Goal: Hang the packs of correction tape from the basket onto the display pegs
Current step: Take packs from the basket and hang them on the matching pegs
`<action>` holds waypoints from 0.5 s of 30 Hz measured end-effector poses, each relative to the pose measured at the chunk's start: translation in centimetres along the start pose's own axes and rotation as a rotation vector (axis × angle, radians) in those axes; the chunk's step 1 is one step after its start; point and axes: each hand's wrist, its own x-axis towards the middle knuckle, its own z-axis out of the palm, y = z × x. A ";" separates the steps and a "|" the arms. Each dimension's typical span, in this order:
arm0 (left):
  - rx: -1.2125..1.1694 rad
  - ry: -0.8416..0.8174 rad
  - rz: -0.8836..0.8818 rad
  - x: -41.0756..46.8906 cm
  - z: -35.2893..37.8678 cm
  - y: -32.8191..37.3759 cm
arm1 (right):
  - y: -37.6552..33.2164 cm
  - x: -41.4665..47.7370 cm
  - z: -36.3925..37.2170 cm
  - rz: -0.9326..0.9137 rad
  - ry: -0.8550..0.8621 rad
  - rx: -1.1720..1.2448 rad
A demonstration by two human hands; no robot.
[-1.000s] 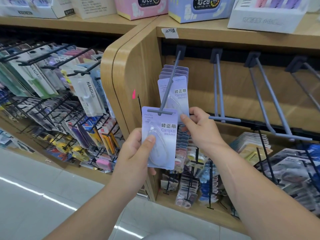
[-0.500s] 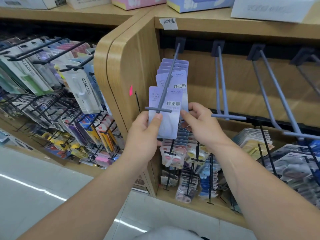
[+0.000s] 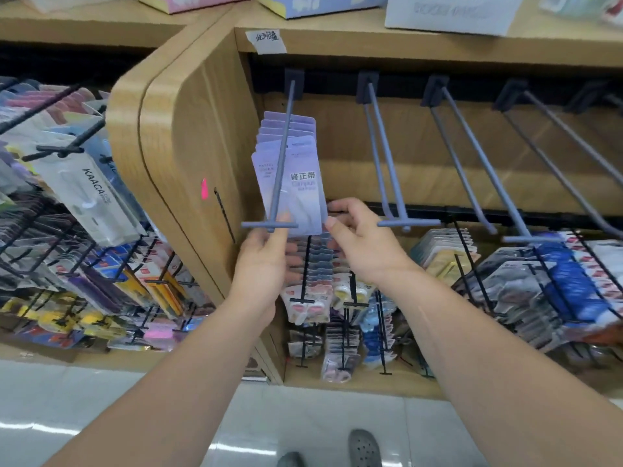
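Observation:
A lilac pack of correction tape (image 3: 298, 192) hangs on the leftmost grey display peg (image 3: 282, 153), at the front of a stack of several like packs (image 3: 290, 128). My left hand (image 3: 264, 261) holds the pack's lower left corner, thumb on its face just behind the peg's crossbar end (image 3: 269, 225). My right hand (image 3: 365, 246) pinches the pack's lower right edge. The basket is out of view.
Three bare grey pegs (image 3: 387, 156) jut out to the right of the loaded one. Black wire racks (image 3: 344, 298) below hold more stationery packs. A curved wooden side panel (image 3: 188, 139) stands left, pen displays (image 3: 84, 197) beyond it. Boxes sit on the top shelf (image 3: 337, 38).
The pack has slid from the peg's crossbar end back along the peg against the hanging stack. Both hands followed it up and inward.

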 end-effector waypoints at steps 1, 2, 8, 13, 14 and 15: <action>-0.001 -0.021 -0.044 -0.1 0.0 -0.7 | 0.1 -0.7 -0.5 0.003 0.020 0.010; -0.002 -0.038 -0.077 -0.4 0.1 -1.4 | 0.3 -1.7 -1.2 0.000 0.037 0.014; 0.159 -0.174 -0.044 -5.5 3.7 -5.5 | 4.8 -11.7 -8.2 0.085 0.108 -0.083; 0.358 -0.440 0.047 -12.5 12.7 -9.4 | 13.7 -22.9 -16.6 0.296 0.325 0.001; 0.388 -0.479 0.046 -14.1 15.0 -10.3 | 15.7 -25.4 -18.5 0.337 0.365 -0.013; 0.414 -0.511 0.036 -15.8 17.4 -11.3 | 18.0 -28.0 -20.4 0.378 0.392 -0.028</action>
